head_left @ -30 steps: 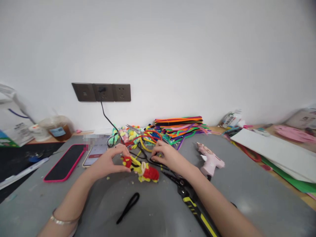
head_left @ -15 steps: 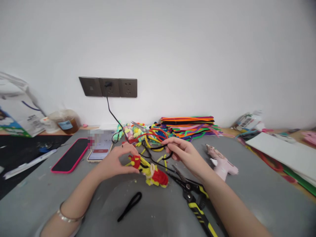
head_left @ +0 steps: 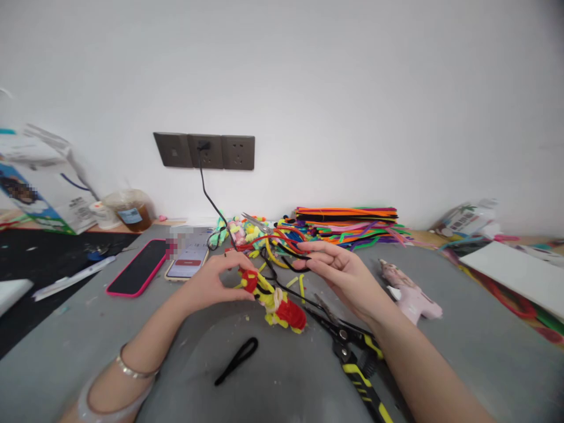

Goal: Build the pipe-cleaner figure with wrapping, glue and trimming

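A red, yellow and cream pipe-cleaner figure lies on the grey table in front of me. My left hand pinches its red upper end with curled fingers. My right hand is raised just right of the figure, palm turned up, its fingertips pinching a thin black pipe cleaner that loops back toward the figure. A folded black pipe cleaner lies nearer me on the table.
Yellow-handled pliers lie under my right forearm, with a pink glue gun further right. Two phones sit at left. A stack of coloured pipe cleaners lines the wall, below a socket strip with a black cable.
My right hand has lifted from the table and turned palm up, drawing the black pipe cleaner up with it. My left hand stays on the figure. The view has swung slightly left.
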Motion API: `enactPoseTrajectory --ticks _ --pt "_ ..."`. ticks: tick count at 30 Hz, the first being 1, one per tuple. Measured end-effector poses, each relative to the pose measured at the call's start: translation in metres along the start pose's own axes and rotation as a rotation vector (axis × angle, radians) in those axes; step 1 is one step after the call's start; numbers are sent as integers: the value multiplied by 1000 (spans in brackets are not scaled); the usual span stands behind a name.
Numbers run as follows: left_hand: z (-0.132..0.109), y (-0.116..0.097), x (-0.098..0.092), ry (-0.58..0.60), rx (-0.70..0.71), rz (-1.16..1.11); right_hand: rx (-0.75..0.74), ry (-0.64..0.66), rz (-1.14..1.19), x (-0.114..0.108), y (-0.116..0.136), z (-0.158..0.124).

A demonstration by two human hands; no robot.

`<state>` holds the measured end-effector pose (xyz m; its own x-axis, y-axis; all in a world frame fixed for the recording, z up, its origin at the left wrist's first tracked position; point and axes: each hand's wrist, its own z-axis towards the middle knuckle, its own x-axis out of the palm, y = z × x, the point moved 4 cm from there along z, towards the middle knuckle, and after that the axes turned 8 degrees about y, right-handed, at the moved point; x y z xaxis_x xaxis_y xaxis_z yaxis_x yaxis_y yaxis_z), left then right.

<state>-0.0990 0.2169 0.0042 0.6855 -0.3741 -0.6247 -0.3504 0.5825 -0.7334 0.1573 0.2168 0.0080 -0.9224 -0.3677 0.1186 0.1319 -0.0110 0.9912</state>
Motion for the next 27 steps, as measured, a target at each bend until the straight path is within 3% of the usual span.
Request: enactPoseTrajectory --ticks 9,27 --pt "0 2 -1 -14 -8 -3 -17 -91 15 0 -4 2" --pt "-1 2 -1 -30 -50 26 -51 61 103 16 4 -4"
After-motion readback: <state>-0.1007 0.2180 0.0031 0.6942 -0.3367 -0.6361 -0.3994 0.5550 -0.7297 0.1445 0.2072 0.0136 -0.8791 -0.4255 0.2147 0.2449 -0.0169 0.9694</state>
